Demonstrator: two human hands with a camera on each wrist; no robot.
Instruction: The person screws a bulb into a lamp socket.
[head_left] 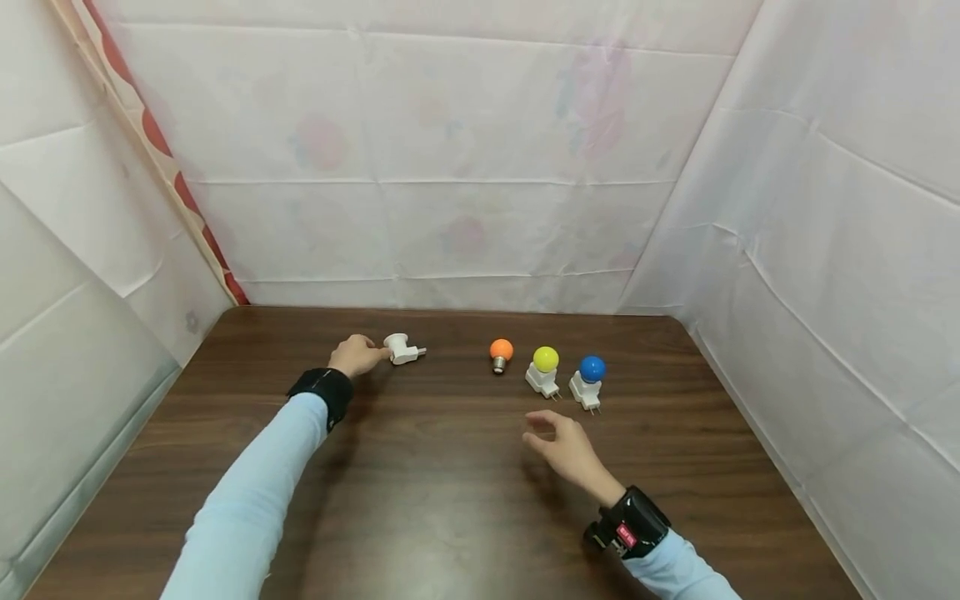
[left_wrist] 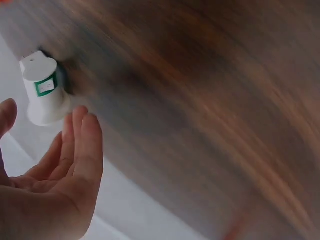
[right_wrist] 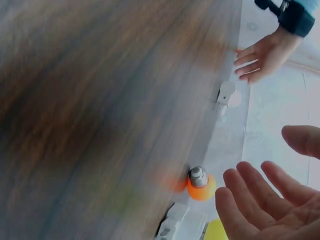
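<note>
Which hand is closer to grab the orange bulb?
Probably the right hand. It hovers open just in front of the orange bulb, which lies loose on the table. The left hand is farther away, beside the empty white socket.

Both wrist views show the desk (left_wrist: 210, 100) motion-blurred. Left wrist view: left hand (left_wrist: 50, 185) cut off at the lower left edge. Right wrist view: yellow bulb (right_wrist: 216, 231) cut by the bottom edge; adapter (right_wrist: 172, 225) beside it blurred, partly cropped.
</note>
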